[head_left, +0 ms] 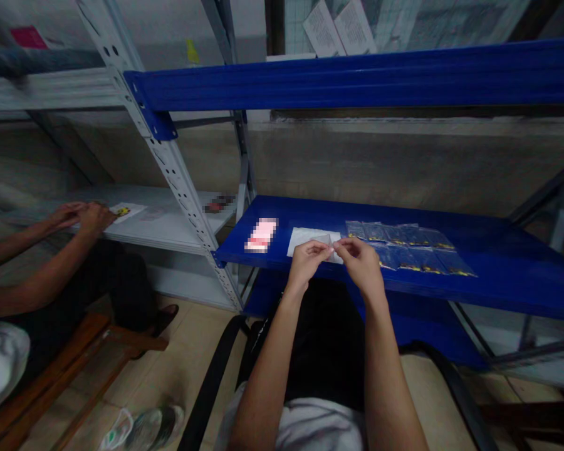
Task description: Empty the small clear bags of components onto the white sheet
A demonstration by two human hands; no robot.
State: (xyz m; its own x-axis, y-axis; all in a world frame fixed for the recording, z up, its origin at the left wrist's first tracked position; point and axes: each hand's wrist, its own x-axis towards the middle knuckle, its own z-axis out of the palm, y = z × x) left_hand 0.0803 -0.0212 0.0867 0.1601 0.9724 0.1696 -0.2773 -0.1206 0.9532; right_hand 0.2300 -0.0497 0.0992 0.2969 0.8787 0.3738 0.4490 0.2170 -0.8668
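evidently we sit at a blue shelf (pixel 507 263), where two rows of clear bags (pixel 400 234) with yellow bits (pixel 465 272) inside lie side by side; we judge those done, since they are laid out so neatly. just left of them is a white sheet (pixel 302 237), and over it our left hand (pixel 305 259) and right hand (pixel 361 258) meet, fingertips pinched together on a small pale piece (pixel 331 247), too fine to name. it isn't among the rows, and how much is left we cannot tell.
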